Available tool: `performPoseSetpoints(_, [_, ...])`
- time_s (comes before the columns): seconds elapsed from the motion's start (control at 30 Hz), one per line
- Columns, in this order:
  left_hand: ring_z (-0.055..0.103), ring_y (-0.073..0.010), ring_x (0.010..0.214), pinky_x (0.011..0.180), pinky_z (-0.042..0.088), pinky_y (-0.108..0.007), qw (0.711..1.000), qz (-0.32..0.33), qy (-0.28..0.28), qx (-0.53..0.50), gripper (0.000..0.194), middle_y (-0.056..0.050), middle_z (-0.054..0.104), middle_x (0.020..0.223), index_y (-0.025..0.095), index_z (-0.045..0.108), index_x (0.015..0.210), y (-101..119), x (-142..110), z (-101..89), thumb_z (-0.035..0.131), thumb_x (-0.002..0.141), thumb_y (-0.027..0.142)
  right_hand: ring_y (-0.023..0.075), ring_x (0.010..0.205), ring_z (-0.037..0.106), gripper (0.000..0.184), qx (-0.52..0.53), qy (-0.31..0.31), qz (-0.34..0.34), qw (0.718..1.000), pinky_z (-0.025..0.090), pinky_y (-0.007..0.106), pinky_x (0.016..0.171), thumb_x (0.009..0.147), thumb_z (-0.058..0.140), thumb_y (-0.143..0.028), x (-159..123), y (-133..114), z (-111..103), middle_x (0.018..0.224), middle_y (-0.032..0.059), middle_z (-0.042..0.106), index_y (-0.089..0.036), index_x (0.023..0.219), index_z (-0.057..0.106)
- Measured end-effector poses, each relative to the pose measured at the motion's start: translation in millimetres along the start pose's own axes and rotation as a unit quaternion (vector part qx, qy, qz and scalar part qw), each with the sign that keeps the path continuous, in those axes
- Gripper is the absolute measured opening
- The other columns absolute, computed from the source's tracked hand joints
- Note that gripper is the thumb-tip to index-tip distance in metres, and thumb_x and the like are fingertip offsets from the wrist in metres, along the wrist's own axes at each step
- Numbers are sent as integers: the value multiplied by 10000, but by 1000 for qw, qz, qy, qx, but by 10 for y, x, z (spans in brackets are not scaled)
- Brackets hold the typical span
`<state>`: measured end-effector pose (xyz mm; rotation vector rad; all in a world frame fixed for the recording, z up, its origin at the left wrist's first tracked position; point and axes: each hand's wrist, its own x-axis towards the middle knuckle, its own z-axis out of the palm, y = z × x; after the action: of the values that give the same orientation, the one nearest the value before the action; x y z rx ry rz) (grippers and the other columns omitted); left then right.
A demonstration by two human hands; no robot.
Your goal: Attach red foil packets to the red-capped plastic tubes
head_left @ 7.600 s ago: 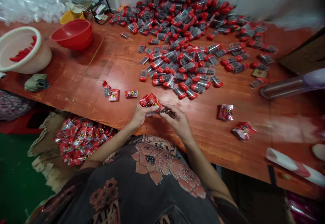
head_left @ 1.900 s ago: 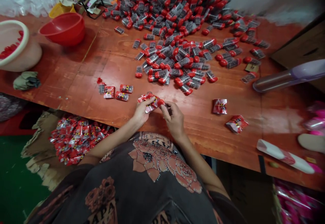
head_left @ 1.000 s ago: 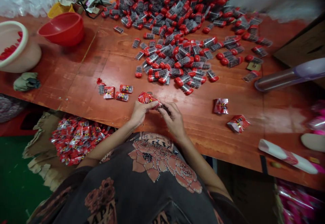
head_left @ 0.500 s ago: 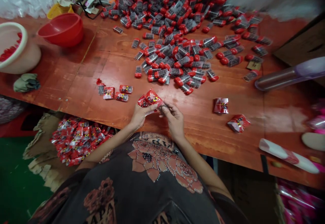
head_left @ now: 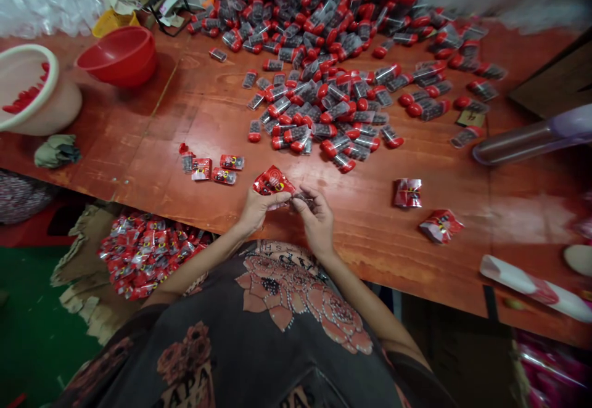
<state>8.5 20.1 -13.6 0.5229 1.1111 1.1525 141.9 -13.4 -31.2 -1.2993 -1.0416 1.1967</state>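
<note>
My left hand (head_left: 257, 208) is closed on a shiny red printed packet (head_left: 274, 181), its thumb lying across the lower edge. At the packet's right end, the thumb and fingers of my right hand (head_left: 317, 216) are pinched together. A small greyish bit shows between them, too small and blurred to name. Left of the hands lie a red printed packet (head_left: 201, 169), two small printed containers (head_left: 232, 161) and a red-capped clear container (head_left: 187, 161). Beyond the hands is a large heap of clear containers with red caps (head_left: 324, 93), dark inside.
Two red packets, one flat-looking (head_left: 407, 193) and one crumpled (head_left: 441, 227), lie to the right. A white tub (head_left: 65, 97) and a red bowl (head_left: 121, 57) stand at left. Many filled red packets (head_left: 148, 254) lie below the table edge. A clear tube (head_left: 513, 146) rests at right.
The view has shifted slightly, so the table's things appear a little further right. Both hands stay at the red packet, with the right fingers slightly shifted at its end.
</note>
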Motion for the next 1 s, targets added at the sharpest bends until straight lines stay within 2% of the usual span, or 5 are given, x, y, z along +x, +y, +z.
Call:
performPoseSetpoints(0.17, [644,-141,658,680,539,-278,1000,9,-17,2,324,-24,720,746,153,711,768,-4,15,-31,905,516,214,204,824,684,315,93,-45,93,990,615,410,726,849,649,-383,56,15,-34,1048,59,685,-280,1145,637])
performPoseSetpoints(0.33, [661,-151,683,693,540,-284,1000,3,16,19,329,-14,728,767,165,718,797,11,39,-93,897,528,225,217,1049,629,354,21,-116,7,993,515,449,990,799,707,-293,115,46,-143,1084,32,631,-325,1152,704])
performPoseSetpoints(0.57, [651,-154,673,597,514,-259,998,-9,18,58,303,-26,726,774,166,714,784,62,57,-216,888,551,249,223,1039,633,392,9,-113,-15,993,520,451,978,811,668,-224,204,101,-26,1084,37,643,-343,1184,690])
performPoseSetpoints(0.83, [623,-127,642,634,523,-259,995,83,52,9,272,0,689,725,164,671,759,96,-1,-223,862,606,282,233,1063,612,339,-87,-76,-73,991,511,470,996,864,606,-236,155,33,149,1072,59,635,-328,1177,699])
performPoseSetpoints(1.0, [634,-127,638,605,517,-248,997,62,54,-5,328,-13,710,765,152,703,830,116,-13,-270,879,577,266,229,975,676,347,74,-103,63,990,551,491,960,792,683,-240,129,70,268,1105,52,712,-284,1136,698])
